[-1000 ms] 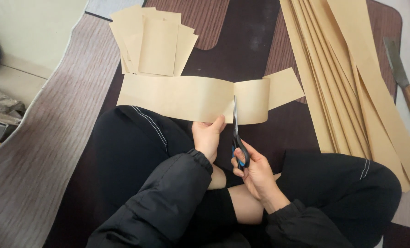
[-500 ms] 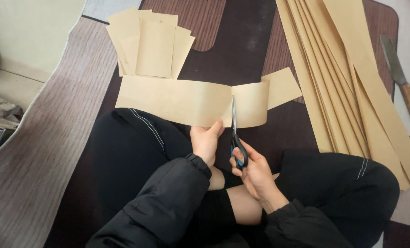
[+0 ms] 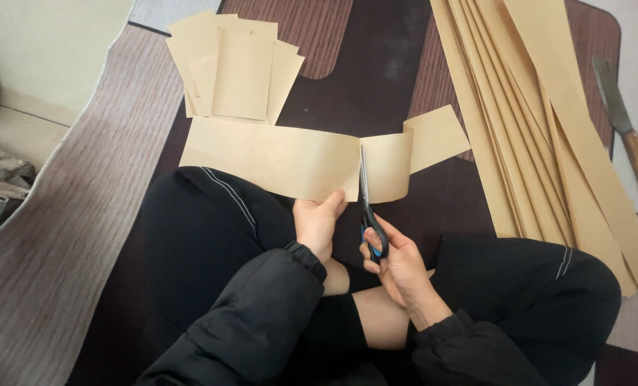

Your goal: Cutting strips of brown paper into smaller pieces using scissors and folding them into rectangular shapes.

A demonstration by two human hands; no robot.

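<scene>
My left hand (image 3: pixel 317 223) pinches the lower edge of the tan paper strip (image 3: pixel 276 159), thumb on top, fingers underneath and hidden. The grip is closed on the paper. The strip runs crosswise above my knees, held up off the dark mat (image 3: pixel 376 78).

My right hand (image 3: pixel 398 264) is closed around the blue-and-black handles of the scissors (image 3: pixel 367 207), just right of the left hand. The blades point away from me and stand in the strip, nearly all the way across its width. The blades look close to shut; I cannot tell whether a gap remains.

Right of the scissors, the strip curls over and its far end (image 3: pixel 437 137) lies flat on the mat.

Beyond the strip, touching its far edge: a loose pile of cut tan rectangles (image 3: pixel 237 68), overlapping and fanned.

Right of the strip, well clear of the scissors: a stack of long tan paper strips (image 3: pixel 541 114) lying diagonally. Further right of that stack: a knife with a wooden handle (image 3: pixel 625 132) on the floor.

My legs are crossed under the strip, in black trousers (image 3: pixel 212 236) with thin white side stripes.
</scene>
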